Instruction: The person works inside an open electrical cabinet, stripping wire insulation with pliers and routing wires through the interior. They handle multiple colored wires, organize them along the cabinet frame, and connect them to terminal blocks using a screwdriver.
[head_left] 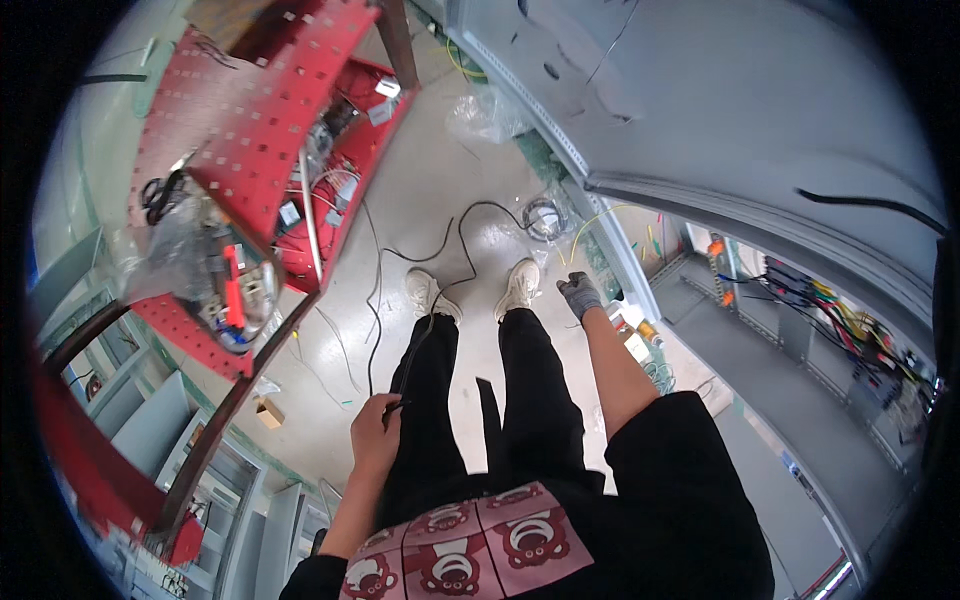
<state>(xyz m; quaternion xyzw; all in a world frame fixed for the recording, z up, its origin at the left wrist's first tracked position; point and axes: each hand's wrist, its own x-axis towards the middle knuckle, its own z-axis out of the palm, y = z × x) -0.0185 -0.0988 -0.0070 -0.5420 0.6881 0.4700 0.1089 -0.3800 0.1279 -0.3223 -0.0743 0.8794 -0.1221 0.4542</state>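
My bare left hand (376,436), low and left of my legs, is closed round a black cable (470,262). Lengths of this cable run up from the hand and wind loosely over the grey floor and past my shoes. One stretch reaches toward a coil of wire (545,219) in clear plastic on the floor. My right hand (581,295) wears a grey glove and hangs to the right of my right shoe. Its fingers look curled in, with nothing visible in them. A thin yellow wire (577,240) lies just beyond the gloved hand.
At the left stands a red perforated cart (215,120) with scissors (160,195), plastic bags and small parts. On the right, a grey metal cabinet (700,300) holds coloured wiring. Plastic wrap (490,118) lies beyond my feet, and a small cardboard box (269,412) near the cart.
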